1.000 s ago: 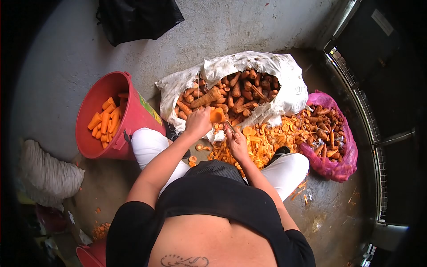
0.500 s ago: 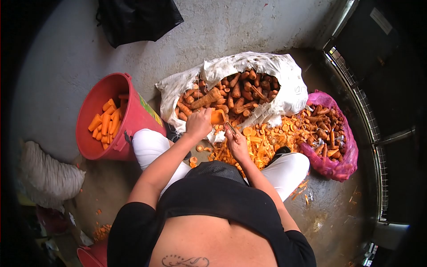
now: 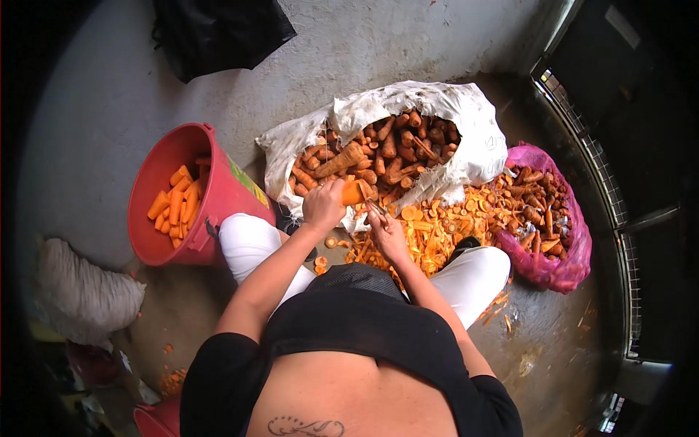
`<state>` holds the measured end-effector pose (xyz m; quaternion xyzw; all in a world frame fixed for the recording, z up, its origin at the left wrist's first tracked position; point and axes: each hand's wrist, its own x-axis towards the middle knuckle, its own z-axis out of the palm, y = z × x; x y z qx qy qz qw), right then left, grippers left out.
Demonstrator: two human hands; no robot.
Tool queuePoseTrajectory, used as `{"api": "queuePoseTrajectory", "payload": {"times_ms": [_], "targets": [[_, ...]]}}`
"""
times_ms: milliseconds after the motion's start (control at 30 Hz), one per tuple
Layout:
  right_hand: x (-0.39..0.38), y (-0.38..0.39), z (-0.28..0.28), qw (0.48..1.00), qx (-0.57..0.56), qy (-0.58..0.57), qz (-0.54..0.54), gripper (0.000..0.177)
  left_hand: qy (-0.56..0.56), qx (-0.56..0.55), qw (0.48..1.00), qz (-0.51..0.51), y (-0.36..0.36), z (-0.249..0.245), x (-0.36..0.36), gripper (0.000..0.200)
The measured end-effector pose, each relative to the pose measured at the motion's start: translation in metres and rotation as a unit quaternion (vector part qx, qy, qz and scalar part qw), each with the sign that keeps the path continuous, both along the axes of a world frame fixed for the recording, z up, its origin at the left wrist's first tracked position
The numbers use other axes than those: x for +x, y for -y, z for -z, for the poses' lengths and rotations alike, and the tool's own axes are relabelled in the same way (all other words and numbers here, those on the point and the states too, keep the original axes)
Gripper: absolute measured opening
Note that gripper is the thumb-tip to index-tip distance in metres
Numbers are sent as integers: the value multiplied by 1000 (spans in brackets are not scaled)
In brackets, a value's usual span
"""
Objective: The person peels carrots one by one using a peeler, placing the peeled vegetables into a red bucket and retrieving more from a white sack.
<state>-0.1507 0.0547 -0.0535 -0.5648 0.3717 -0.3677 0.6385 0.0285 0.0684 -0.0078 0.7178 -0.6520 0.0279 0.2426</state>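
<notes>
The left hand (image 3: 324, 206) is closed around a probably stiff, slippery carrot (image 3: 354, 192), sensibly at its eight-o'clock end, and the right hand (image 3: 388, 234), at five o'clock, grips a slim tool (image 3: 376, 209).

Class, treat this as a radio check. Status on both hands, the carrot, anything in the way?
Left hand closed on carrot, visible side orange. Right hand gripping slim tool near carrot's end, contact unclear. No obstruction seen; peelings piled below.

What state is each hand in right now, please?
Left hand: closed around a carrot.
Right hand: closed, holding what looks like a peeler.
</notes>
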Motion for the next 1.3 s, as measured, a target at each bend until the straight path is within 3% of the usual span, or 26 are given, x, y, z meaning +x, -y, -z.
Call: {"api": "queuePoseTrajectory", "payload": {"times_ms": [167,267,333,433,533,667,933,1033,1167,1267,1300], "targets": [[-1,1,-18,997,78,-15,4,34,-46,17,998,-32,-1,-4,-9,28],[-2,0,-17,999,22,-35,-3,34,-81,46,994,-53,0,0,-11,29],[-2,1,-11,998,57,-33,-2,35,-70,44,995,-53,0,-1,-10,31],[-2,3,-8,998,25,-56,-1,36,-128,147,979,-65,2,-9,-10,37],[-3,3,-8,997,-3,-72,-2,37,-117,165,977,-62,2,-11,-9,43],[-6,3,-8,995,-13,-102,-11,39,-158,214,964,-28,5,-15,-3,37],[-8,3,-16,992,-35,-118,-16,35,-356,307,876,114,18,-3,24,24],[-9,3,-15,992,-74,-101,-4,30,-478,374,790,84,17,-16,22,16],[-8,6,4,989,-118,-94,-5,31,-523,383,759,69,13,-22,19,14],[-15,8,-12,974,-104,-197,-48,30,-549,408,725,80,14,-24,21,16],[-16,10,-7,978,-96,-177,-50,30,-567,419,704,85,15,-25,22,17]]}}
